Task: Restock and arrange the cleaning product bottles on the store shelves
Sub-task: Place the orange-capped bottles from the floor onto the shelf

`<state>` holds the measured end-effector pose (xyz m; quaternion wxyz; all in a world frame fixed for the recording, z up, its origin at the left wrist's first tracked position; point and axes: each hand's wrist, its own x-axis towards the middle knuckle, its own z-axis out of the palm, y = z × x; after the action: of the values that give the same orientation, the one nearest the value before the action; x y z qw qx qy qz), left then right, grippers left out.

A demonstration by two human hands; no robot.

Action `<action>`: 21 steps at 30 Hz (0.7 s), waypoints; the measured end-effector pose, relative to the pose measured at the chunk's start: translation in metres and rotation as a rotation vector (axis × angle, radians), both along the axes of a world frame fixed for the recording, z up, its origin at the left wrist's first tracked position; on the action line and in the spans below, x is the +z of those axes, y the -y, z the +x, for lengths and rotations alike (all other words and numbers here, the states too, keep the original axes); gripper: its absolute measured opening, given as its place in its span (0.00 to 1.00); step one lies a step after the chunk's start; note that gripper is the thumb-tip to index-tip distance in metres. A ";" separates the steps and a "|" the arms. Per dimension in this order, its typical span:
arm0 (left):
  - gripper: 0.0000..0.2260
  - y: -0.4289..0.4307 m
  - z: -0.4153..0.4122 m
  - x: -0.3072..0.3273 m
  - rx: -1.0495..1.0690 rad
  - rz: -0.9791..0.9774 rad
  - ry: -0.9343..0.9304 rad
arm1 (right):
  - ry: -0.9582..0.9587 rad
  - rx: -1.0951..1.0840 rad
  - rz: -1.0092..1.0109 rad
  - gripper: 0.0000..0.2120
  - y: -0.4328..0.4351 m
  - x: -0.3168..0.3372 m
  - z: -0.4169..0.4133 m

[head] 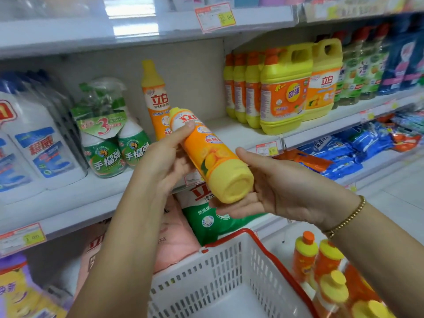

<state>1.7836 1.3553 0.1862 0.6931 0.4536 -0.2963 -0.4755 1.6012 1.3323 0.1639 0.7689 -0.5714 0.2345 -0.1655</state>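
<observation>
1. We see the orange dish soap bottle [213,154] held in the air in front of the middle shelf [91,193], above the near corner of a white basket [206,271] with a red rim.
2. The bottle lies tilted: its narrow end points up and away toward the shelf, and its wide yellow end faces us, lower and to the right.
3. The left hand [165,161] grips the upper part of the bottle. The thumb lies across the white label near the narrow end, and the fingers [181,165] curl in behind the bottle's body.
4. The right hand [282,191] is spread open under the wide yellow end. Its fingers [241,208] lie nearly straight beneath the bottle, and the thumb stands up just beside it. A beaded bracelet [348,216] sits on that wrist.
5. A matching upright bottle [154,97] stands on the shelf just behind the held one.
6. Left of it stand two green spray bottles [107,138] packed together; to the right, well apart, is a row of yellow jugs [284,88].
7. At the lower right, outside the basket, we see more orange bottles [325,267] with yellow tops grouped close together.
</observation>
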 end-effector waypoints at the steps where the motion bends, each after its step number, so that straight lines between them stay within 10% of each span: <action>1: 0.17 0.000 -0.002 -0.001 0.002 -0.013 0.018 | -0.055 -0.060 -0.129 0.27 0.002 -0.002 0.000; 12: 0.33 0.008 -0.017 -0.012 -0.176 -0.384 0.587 | -0.175 -0.454 -0.894 0.14 0.018 -0.015 0.010; 21: 0.10 0.022 0.053 -0.024 0.102 -0.109 1.139 | -0.072 -0.701 -1.029 0.17 0.075 -0.005 0.049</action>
<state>1.8363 1.3330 0.1621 0.4687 0.6156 -0.6246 -0.1060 1.6502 1.2574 0.1593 0.2867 -0.7628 0.3242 -0.4805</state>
